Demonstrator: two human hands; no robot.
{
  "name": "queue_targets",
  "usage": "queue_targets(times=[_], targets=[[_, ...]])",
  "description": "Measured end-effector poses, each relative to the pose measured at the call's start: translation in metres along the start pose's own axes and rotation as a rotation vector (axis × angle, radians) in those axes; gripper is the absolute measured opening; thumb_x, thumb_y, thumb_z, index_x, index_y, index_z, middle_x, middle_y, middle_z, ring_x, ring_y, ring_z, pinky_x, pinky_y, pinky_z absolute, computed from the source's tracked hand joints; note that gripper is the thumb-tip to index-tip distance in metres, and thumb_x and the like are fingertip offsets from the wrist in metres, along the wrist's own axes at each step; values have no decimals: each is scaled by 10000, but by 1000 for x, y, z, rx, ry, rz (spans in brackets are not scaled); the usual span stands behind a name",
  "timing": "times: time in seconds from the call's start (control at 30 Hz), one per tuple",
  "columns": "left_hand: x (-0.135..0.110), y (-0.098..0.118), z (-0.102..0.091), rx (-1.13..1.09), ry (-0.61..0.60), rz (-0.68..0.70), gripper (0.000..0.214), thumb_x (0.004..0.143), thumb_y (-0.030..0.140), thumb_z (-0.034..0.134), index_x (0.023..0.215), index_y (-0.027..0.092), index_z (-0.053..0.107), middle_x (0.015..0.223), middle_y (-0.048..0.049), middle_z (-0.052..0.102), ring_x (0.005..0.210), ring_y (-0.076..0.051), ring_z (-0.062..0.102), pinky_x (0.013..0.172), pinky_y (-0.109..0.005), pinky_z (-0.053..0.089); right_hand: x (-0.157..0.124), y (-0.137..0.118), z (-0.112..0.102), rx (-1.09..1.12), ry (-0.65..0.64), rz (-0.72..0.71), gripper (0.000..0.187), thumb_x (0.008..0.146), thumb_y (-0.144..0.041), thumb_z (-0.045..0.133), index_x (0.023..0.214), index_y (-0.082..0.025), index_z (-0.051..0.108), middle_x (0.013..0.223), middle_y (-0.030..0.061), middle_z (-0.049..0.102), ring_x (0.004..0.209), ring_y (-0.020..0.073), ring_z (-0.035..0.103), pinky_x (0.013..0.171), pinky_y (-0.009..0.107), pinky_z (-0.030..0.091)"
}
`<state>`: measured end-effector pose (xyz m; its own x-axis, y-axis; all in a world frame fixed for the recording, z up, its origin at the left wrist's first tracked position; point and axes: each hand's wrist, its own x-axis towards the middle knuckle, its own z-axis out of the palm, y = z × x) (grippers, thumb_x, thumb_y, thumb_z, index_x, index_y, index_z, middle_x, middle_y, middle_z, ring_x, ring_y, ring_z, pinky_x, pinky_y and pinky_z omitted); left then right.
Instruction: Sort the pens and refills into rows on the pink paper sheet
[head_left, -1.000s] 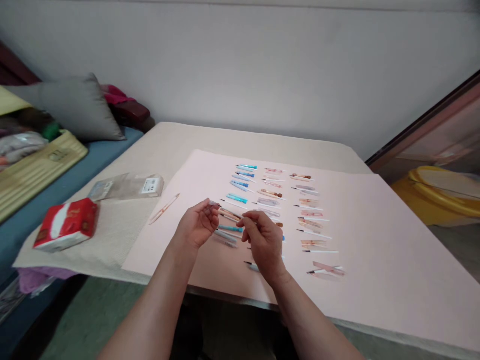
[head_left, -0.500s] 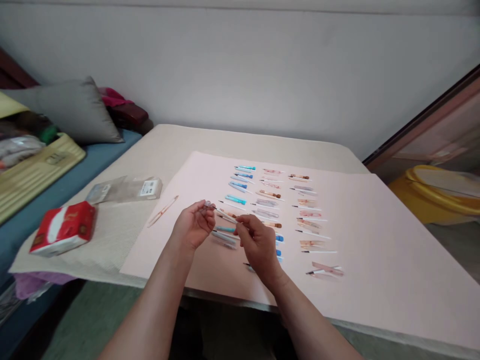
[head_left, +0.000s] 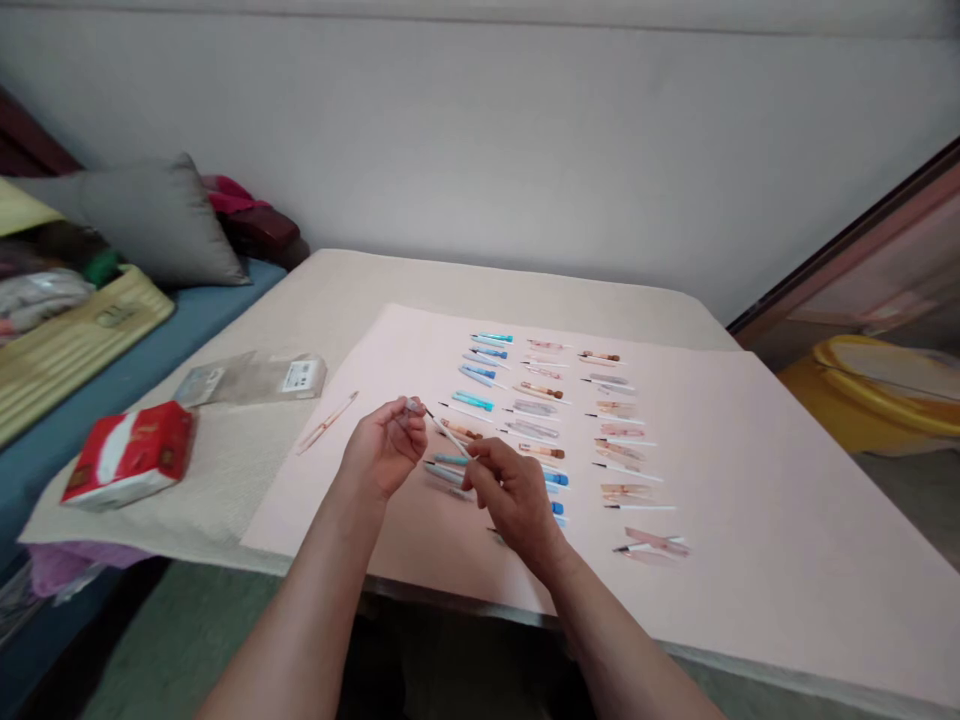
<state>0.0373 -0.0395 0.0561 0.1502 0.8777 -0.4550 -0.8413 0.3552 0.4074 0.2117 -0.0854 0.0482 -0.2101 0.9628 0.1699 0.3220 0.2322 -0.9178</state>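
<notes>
The right hand (head_left: 514, 490) pinches a thin white stick (head_left: 455, 441) near its low end, with the thumb and first finger; the other fingers curl in. The stick leans up and away from that hand, toward the left hand (head_left: 386, 448), and its dark tip (head_left: 430, 413) is just beside the left fingertips. The left hand is turned partly up. Its thumb and finger pinch a small, pale, see-through piece (head_left: 412, 404), and I cannot tell if the tip touches it. The stick looks very light and stiff, like a pen's inside. It is smooth, so it may slip or roll in the fingers. The dark tip looks like the part to be gentle with, so the white part is the best place to hold, close to the tip for steady aim. The small piece looks light and easy to drop, so its sides are good to pinch. Under and past the hands, a big pink sheet (head_left: 787, 520) holds rows of pen parts. Blue pen parts (head_left: 480, 372) lie beyond the hands, and brown pen parts (head_left: 541, 391) lie beyond the right hand. To the left of the left hand is one orange pen part (head_left: 328, 423), and farther left is a red pack (head_left: 131, 455).
</notes>
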Motion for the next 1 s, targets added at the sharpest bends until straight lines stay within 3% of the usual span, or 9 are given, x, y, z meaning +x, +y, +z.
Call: queue_targets(times=[0.33,0.53,0.7,1.0], targets=[[-2,-15,2,292,-12,61,212,737,132,606,947,121,579,779,-64,649,541,-69,561,474,-159,459,5,-2,-3,291,48,125,61,828,-206,466,808,-185,520,575,-38,598,408,62,449,441,184,361],[-4,-27,6,408,-126,38,161,720,162,625,875,137,589,748,-35,628,588,-78,567,522,-174,456,10,-1,-3,501,-15,175,53,830,-236,470,820,-186,485,638,-23,629,404,57,466,410,176,337],[-6,-33,9,460,-196,48,99,736,189,609,816,137,582,720,-21,592,592,-86,547,540,-199,441,13,4,0,511,-23,203,95,824,-277,493,830,-182,499,647,-22,623,406,52,476,401,169,326],[-6,-31,8,502,-177,64,113,730,189,617,827,141,583,736,-24,588,614,-89,543,543,-199,422,13,5,-1,493,-60,226,91,816,-270,478,830,-184,502,655,-19,628,409,57,475,400,172,321]])
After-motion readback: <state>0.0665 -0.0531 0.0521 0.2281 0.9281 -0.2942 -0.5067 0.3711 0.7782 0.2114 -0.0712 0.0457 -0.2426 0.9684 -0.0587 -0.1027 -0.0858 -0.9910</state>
